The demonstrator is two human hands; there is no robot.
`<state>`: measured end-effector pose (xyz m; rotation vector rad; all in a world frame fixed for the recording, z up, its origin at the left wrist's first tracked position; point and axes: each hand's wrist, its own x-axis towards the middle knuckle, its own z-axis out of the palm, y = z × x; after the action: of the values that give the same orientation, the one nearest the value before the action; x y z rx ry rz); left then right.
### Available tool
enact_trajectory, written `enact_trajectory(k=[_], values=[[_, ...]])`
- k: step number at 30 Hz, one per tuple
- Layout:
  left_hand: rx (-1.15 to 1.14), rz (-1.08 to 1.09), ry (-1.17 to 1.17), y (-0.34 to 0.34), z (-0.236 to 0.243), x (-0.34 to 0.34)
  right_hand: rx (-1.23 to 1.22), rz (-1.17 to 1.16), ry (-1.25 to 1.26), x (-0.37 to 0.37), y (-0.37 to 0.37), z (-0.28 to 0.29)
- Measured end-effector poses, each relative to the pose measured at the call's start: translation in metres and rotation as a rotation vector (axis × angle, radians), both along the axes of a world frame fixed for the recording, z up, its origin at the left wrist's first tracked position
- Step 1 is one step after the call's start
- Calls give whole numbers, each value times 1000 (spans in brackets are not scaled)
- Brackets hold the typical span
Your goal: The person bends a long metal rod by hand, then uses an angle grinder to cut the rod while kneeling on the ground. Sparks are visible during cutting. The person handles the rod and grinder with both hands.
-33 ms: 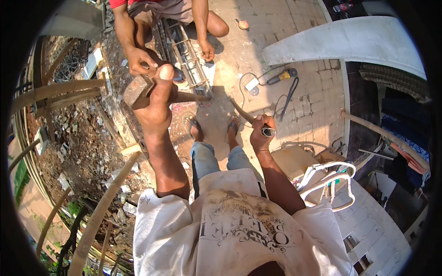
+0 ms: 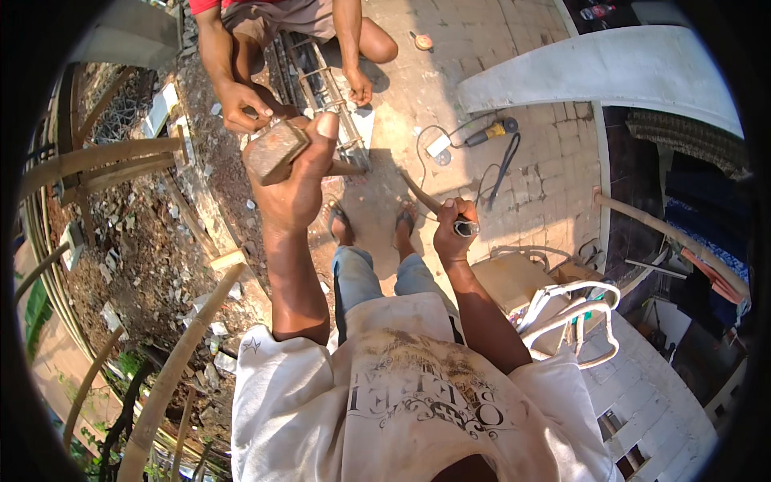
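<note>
Left hand (image 2: pixel 293 193): I have it wrapped round 1 block-headed hammer (image 2: pixel 277 154)
Right hand (image 2: pixel 451 237): my fist, closed round 1 round-ended rod (image 2: pixel 423 197)
Rebar cage (image 2: pixel 328 92): beyond my left hand
Yellow power tool (image 2: pixel 486 136): beyond my right hand, rightward

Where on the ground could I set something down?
Bare paving lies between the yellow power tool, the pale curved panel and the wooden pole. It's crowded on the left, with rubble, and ahead, around the metal frame by the co-worker.
</note>
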<state>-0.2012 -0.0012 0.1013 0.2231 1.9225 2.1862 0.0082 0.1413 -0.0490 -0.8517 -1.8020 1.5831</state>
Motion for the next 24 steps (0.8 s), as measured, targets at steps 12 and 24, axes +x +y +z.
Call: enact_trajectory(k=[12,24], values=[[-296,-120,217,188,0,87,-15,-46,82,51,30,-23],[-288,-753,377,203,-1,88,-129,-211,112,71,77,-17]])
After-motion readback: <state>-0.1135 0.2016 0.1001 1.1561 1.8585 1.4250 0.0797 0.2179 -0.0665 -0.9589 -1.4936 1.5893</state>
